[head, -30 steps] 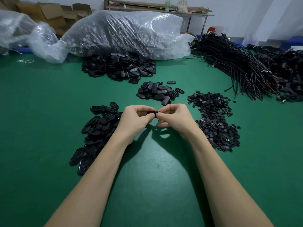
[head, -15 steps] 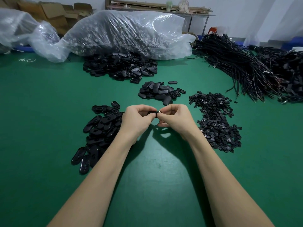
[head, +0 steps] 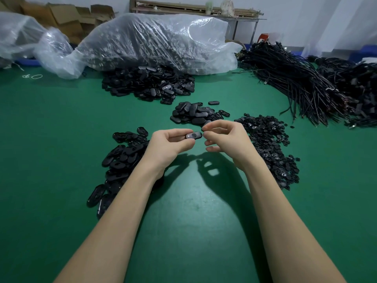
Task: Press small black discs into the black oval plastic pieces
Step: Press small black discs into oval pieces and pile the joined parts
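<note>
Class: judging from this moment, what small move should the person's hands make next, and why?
Probably the left hand drops its oval piece on the far small pile: a disc appears seated, and the right hand seems to hold nothing.

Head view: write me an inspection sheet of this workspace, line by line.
Surface: green table, faint white marks far left.
Job's things: oval piece held in the air; pile of ovals left; pile of small discs right; smaller oval pile beyond the hands; larger one behind.
Clutter: clear plastic bags of parts.
Grippers: left hand pinches the oval piece; right hand curled beside it, contact unclear.
Cables: black cord bundles far right.
Surroundings: cardboard boxes, shelf, white wall.
</note>
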